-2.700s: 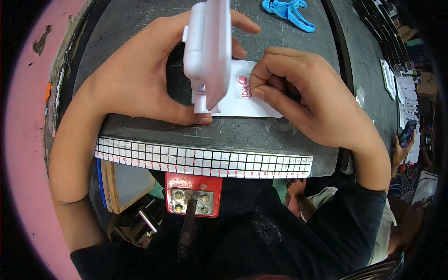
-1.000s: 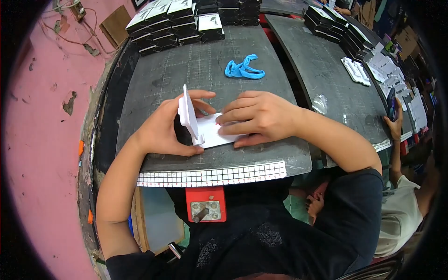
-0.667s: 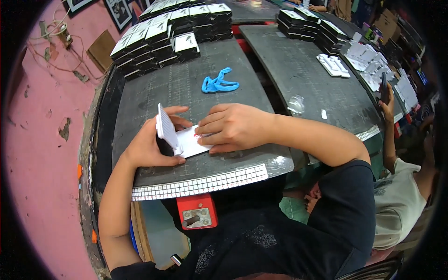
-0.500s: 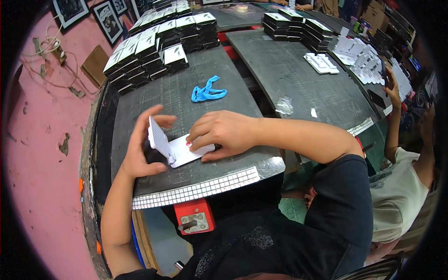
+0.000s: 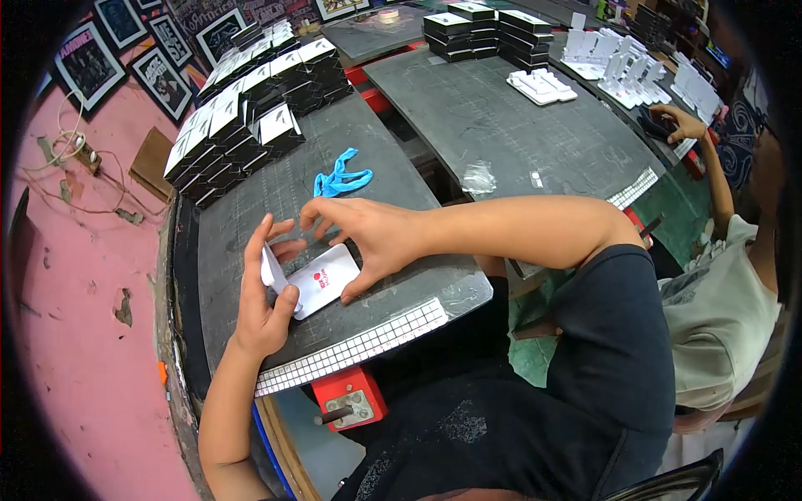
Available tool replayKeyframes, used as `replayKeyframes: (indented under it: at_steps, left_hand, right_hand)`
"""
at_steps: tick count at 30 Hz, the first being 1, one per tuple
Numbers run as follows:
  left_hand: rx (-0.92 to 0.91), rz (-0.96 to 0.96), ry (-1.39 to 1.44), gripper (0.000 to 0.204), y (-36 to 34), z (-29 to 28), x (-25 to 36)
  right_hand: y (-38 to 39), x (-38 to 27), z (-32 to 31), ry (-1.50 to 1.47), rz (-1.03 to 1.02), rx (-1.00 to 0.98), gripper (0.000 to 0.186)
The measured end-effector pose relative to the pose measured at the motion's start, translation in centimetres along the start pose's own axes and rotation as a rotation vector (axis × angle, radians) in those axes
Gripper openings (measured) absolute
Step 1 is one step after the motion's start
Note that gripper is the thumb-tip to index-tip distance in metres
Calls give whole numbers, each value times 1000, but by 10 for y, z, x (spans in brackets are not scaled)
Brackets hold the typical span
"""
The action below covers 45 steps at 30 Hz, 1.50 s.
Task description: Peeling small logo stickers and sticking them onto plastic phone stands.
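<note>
My left hand (image 5: 260,309) grips the raised panel of a white hinged stand (image 5: 326,288), its thumb across the panel's near side and several fingertips sticking up beyond it. The stand's flat base lies on the dark mat and bears a small red printed mark. My right hand (image 5: 375,239) arches over the right end of the base with fingers apart, its thumb at the base's near right edge. A crumpled blue cloth band (image 5: 341,179) lies just behind the hands. A gridded measuring strip (image 5: 351,346) runs along the front edge of the dark work board.
Stacked black-and-white boxes (image 5: 235,106) fill the back left; more boxes (image 5: 522,43) stand on a second board (image 5: 451,117), with white plastic pieces (image 5: 541,87). A co-worker's hand (image 5: 687,125) is at that board's right. A pink wall (image 5: 92,334) borders my left.
My right hand has lifted its fingers off the base's face, uncovering the red mark. My left thumb has moved up onto the raised panel. The view has swung toward the right.
</note>
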<state>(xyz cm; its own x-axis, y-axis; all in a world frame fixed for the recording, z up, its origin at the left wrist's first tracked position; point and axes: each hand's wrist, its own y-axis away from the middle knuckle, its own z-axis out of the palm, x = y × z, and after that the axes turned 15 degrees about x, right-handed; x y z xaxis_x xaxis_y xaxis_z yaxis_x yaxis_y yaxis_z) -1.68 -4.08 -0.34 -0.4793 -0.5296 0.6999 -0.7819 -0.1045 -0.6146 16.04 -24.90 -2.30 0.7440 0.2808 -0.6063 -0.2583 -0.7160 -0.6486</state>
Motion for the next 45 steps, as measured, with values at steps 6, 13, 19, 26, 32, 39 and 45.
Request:
replayKeyframes:
  at_steps: [6,13,19,26,32,39,45]
  left_hand:
    - [-94,-3,-68,102,-12,9,9]
    - [-429,31,-396,113,-29,27,20]
    - [-587,102,-656,116,-32,29,15]
    - [174,-34,49,24,-33,-11,-14]
    - [420,126,150,28,-37,-8,-4]
    - [-92,340,525,55,-30,20,88]
    - [9,-154,838,38,10,47,177]
  right_hand:
    - [3,-1,-1,-109,26,90,101]
    - [3,13,-4,-89,-1,327,70]
    - [-1,7,-1,76,-198,319,61]
    - [0,-11,2,127,-293,204,57]
    - [4,-11,8,258,-235,-179,68]
    - [-13,-17,-16,269,-222,4,69]
    - [-31,20,-162,888,324,403,56]
